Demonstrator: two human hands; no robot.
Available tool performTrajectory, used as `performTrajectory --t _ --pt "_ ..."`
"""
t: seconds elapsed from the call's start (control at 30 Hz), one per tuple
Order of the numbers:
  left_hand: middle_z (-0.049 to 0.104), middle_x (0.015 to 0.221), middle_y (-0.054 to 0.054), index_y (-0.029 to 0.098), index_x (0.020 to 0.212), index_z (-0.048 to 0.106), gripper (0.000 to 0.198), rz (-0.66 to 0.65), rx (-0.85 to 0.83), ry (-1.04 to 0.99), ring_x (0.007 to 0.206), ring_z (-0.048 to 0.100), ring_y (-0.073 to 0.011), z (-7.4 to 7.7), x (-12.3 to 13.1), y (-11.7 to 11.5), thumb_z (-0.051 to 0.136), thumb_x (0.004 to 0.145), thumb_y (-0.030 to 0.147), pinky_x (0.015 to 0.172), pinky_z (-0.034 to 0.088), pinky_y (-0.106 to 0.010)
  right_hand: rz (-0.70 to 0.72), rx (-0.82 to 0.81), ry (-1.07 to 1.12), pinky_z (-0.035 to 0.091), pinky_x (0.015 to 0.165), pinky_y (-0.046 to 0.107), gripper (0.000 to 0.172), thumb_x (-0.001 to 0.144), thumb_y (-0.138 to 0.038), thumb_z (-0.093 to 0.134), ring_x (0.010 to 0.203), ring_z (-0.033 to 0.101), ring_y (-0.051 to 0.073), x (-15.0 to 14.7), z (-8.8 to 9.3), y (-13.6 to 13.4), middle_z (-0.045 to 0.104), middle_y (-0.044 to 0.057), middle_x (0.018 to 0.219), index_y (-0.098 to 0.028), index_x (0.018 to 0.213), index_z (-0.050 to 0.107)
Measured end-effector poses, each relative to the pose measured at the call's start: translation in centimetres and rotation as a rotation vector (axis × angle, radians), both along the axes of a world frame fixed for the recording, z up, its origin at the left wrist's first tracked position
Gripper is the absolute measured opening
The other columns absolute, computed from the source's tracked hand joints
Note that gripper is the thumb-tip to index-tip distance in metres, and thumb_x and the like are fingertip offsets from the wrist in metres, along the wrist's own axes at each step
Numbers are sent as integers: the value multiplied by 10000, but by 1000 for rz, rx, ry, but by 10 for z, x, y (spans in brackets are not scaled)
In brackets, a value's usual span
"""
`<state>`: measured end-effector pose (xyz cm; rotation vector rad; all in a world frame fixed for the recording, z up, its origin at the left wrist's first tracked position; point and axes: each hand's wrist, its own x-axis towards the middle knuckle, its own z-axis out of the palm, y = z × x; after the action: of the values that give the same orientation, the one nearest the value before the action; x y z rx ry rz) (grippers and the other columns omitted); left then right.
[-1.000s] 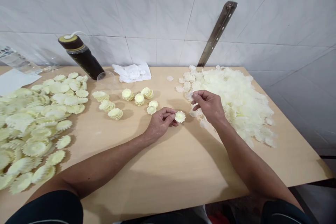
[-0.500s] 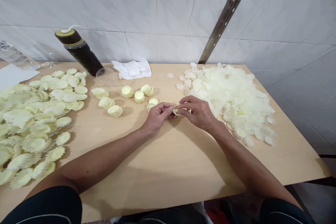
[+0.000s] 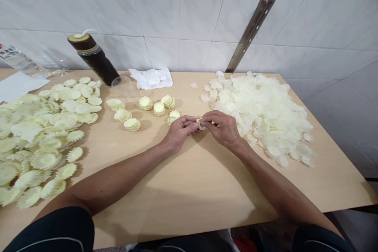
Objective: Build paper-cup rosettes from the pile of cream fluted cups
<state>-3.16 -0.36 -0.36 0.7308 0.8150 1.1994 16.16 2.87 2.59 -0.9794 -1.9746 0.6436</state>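
Between my two hands, at the middle of the table, is a small pale-yellow scalloped disc piece (image 3: 201, 124), mostly covered by fingers. My left hand (image 3: 180, 132) pinches it from the left, thumb and fingers closed. From the right, the thumb and fingertips of my right hand (image 3: 222, 126) close on the same piece. Just left of my left hand stands a small stack of scalloped discs (image 3: 173, 115), partly hidden by it. Several similar stacks (image 3: 145, 103) stand further left. A heap of thin, pale scalloped discs (image 3: 262, 110) lies beyond my right hand.
Thicker yellow scalloped pieces (image 3: 47, 141) are heaped on the left. A dark bottle (image 3: 99, 63), a clear plastic lid (image 3: 121, 85) and crumpled white tissue (image 3: 152, 78) sit near the wall. A clear water bottle (image 3: 23, 62) lies at the back left. A metal bracket (image 3: 251, 33) leans there too.
The fingers of my right hand have drawn in closer around the small piece held by my left hand. The whole view has shifted slightly.
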Motion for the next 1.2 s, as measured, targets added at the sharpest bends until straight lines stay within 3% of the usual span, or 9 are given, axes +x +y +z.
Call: performTrajectory --t 0.13,0.2,0.37,0.53,0.7,0.8,1.03,1.1,1.2 --pt "796 865 -57 148 1022 741 448 15 34 68 784 746 -179 -2 1 -2 977 714 373 858 583 -356 -30 -66 -3 604 715 373 228 982 -436 708 857 719 247 -2 2 -2 780 75 929 -266 854 790" --pt "786 813 -45 150 1035 736 452 26 54 111 739 736 -177 -3 2 -1 967 723 381 825 583 -350 -62 -196 65 594 666 351 247 964 -470 725 797 698 225 -3 0 -3 757 65 927 -251 861 770" --pt "776 756 -50 146 1005 715 430 30 110 202 664 709 -169 -4 1 0 936 751 413 737 572 -325 -92 -633 547 566 571 290 374 812 -561 870 640 605 151 -6 -5 4 657 5 759 -221 820 715" --pt "782 779 -54 148 971 701 431 -21 97 249 640 718 -165 -5 4 -7 936 744 430 700 581 -312 -233 -553 900 496 518 190 424 678 -533 976 741 594 118 9 14 23 692 6 887 -230 791 703" --pt "793 870 -71 147 1024 699 495 -41 146 230 707 752 -176 -5 8 -13 930 761 497 726 609 -318 3 -854 867 499 506 176 422 613 -421 1035 744 634 114 16 22 25 732 6 889 -215 760 697" --pt "793 888 -76 148 1044 705 520 -44 152 188 737 759 -189 -4 8 -13 932 760 520 744 625 -339 48 -891 880 530 530 178 424 605 -428 1039 747 665 115 16 21 24 758 10 905 -217 773 712" --pt "802 932 -103 143 1079 760 462 -51 99 162 781 768 -211 -5 3 -9 880 835 516 765 615 -351 26 -675 641 634 626 283 376 716 -499 951 786 729 175 30 17 32 768 33 903 -224 893 765" --pt "803 971 -109 145 1072 769 448 -48 70 127 817 767 -219 -4 3 -8 885 832 504 798 626 -378 -87 -486 453 670 685 368 298 804 -480 882 817 742 215 39 16 35 769 45 890 -226 921 779" --pt "801 988 -114 138 1045 778 452 -62 37 58 844 760 -224 -1 3 -7 913 800 494 833 640 -413 -300 -30 77 673 836 496 137 914 -365 774 1033 741 295 50 16 37 795 92 1099 -242 957 817"
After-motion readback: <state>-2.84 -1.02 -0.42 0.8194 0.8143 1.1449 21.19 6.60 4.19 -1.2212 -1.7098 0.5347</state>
